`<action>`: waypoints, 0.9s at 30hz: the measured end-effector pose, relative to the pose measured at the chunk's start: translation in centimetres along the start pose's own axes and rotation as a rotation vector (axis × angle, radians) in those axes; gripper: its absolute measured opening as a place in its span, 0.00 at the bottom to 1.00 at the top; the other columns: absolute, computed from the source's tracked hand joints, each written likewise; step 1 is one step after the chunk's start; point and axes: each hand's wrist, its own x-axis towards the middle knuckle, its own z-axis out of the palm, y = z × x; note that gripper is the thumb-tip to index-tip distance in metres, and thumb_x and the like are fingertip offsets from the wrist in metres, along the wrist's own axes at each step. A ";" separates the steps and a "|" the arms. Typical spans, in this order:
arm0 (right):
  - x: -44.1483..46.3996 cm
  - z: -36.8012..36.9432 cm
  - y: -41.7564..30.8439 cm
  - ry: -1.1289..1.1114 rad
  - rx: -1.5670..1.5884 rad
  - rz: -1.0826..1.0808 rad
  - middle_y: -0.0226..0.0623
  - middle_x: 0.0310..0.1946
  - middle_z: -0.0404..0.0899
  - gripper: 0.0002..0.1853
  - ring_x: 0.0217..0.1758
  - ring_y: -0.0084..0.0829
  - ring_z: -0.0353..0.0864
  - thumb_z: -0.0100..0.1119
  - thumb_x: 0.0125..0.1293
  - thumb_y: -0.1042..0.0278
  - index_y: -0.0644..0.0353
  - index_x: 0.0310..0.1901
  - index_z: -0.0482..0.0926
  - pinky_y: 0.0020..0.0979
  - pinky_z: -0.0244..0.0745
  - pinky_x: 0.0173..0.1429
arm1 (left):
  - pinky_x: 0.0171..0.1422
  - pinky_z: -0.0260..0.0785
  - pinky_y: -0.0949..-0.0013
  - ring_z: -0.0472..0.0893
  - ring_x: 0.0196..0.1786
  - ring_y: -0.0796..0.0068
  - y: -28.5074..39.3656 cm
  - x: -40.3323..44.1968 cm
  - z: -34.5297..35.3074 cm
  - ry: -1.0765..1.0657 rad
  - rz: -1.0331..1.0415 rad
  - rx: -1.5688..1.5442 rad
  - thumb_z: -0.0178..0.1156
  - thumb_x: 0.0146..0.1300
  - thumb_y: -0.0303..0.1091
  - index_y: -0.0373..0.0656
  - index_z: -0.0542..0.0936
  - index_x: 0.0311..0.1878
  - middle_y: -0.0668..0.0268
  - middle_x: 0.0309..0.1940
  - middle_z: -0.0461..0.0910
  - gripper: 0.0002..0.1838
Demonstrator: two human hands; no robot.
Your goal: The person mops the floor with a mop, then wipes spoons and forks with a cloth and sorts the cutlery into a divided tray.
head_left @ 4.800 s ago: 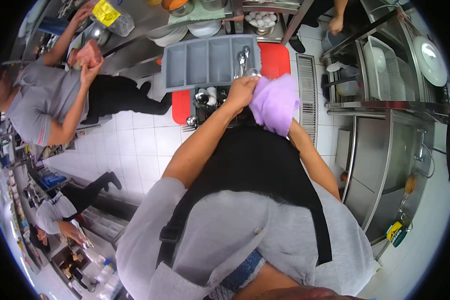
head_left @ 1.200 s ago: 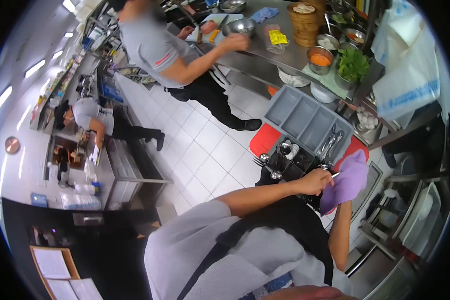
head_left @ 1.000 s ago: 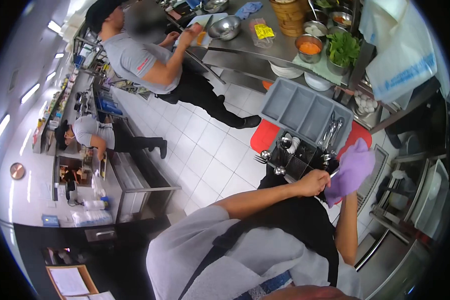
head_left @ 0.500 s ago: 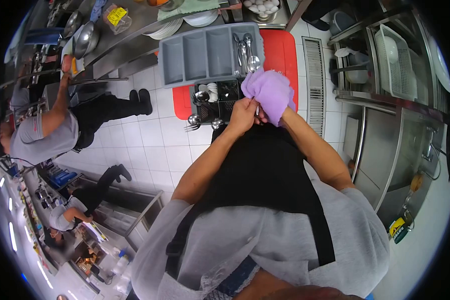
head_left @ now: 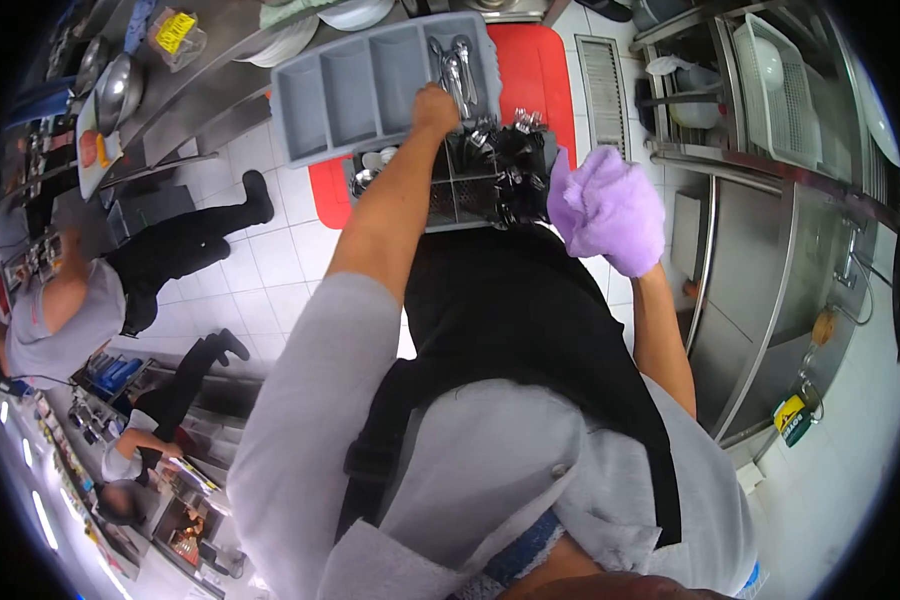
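Kitchen: White tiles (head_left: 288,275) cover the floor. One co-worker (head_left: 70,310) and another (head_left: 135,455) are on the left, well apart from the tray.
Red base: It (head_left: 545,75) lies under the tray and shows on the right and near left. It likely lifts things up so arms can get to them.
Tray: It (head_left: 348,85) is grey, on the far side, with four slots side by side. The slots seem made to keep each kind of thing apart.
Spoons: They (head_left: 465,65) lie close together in the tray's right slot, handles along it, maybe so they fit.
Basket: It (head_left: 457,200) is dark, on the near side of the tray, close to the body. Silver ends (head_left: 527,121) poke up at its far right, perhaps so they are easy to grab.
Left hand: It (head_left: 436,110) is at the near edge of the right slot, by the spoons. The fingers look bent, but I cannot tell how far open they are or if they have a spoon.
Cloth: It (head_left: 610,210) is purple and hangs over the right hand, right of the basket, perhaps so bare skin does not touch things.
Right hand: The cloth hides its fingers, so I cannot tell how far open they are or what is inside.
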 end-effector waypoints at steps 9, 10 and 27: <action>-1.7 -4.2 -1.5 0.216 -0.085 0.016 0.28 0.20 0.73 0.21 0.25 0.28 0.80 0.77 0.48 0.70 0.61 0.36 0.70 0.30 0.77 0.33 | 0.48 0.78 0.54 0.87 0.39 0.53 3.3 -12.6 -3.8 0.382 0.113 -0.414 0.61 0.69 0.34 0.37 0.87 0.41 0.55 0.31 0.87 0.10; -1.8 -4.3 -1.1 0.223 -0.090 0.004 0.28 0.20 0.73 0.22 0.25 0.27 0.80 0.77 0.47 0.70 0.61 0.36 0.69 0.30 0.77 0.33 | 0.45 0.79 0.59 0.88 0.35 0.55 2.4 -14.9 -2.5 0.280 0.207 -0.469 0.61 0.67 0.33 0.39 0.87 0.42 0.52 0.32 0.87 0.10; 2.8 5.7 10.0 -0.020 0.382 -0.398 0.23 0.21 0.73 0.12 0.22 0.17 0.75 0.69 0.55 0.77 0.56 0.27 0.72 0.20 0.69 0.25 | 0.57 0.80 0.52 0.88 0.47 0.47 4.2 -21.3 4.3 -0.091 0.064 -0.162 0.68 0.62 0.42 0.44 0.91 0.46 0.51 0.40 0.89 0.14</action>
